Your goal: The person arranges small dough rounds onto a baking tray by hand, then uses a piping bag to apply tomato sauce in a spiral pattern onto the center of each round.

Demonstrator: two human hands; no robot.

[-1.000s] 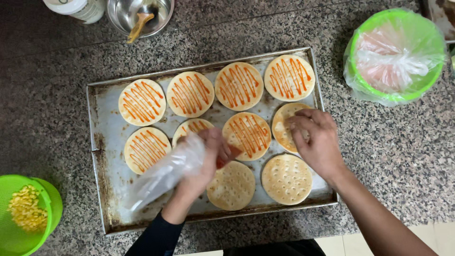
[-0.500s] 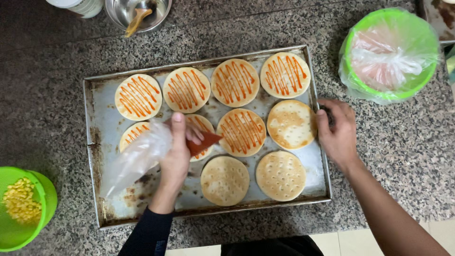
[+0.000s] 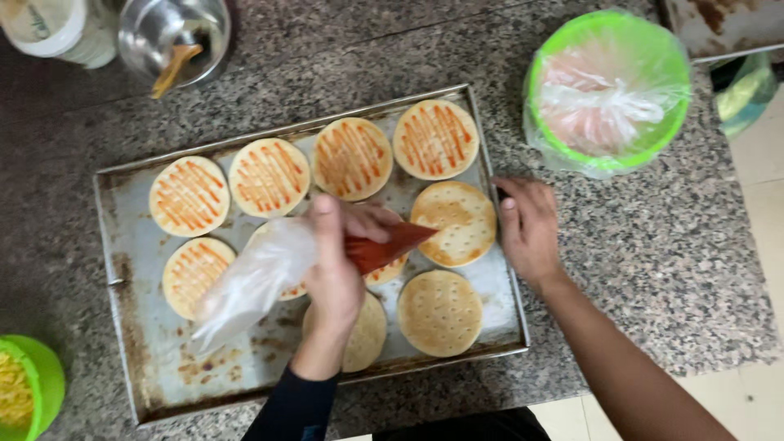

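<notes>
Speckled grey granite counter (image 3: 670,269), pale tiled floor (image 3: 755,204) at right edge, soft even indoor light

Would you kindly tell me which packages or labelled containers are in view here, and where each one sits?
White container: top left corner of the counter, rounded, pale label.
Clear plastic bag: inside the green bowl at upper right, knotted, pinkish contents.
Piping bag: held in the left hand over the tray, clear plastic, red sauce at the tip.

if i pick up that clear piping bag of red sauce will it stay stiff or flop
Probably floppy: the piping bag is thin clear plastic, its empty tail sagging behind the left hand. Likely light, since sauce fills only the tip. Squeezing may leak.
</notes>
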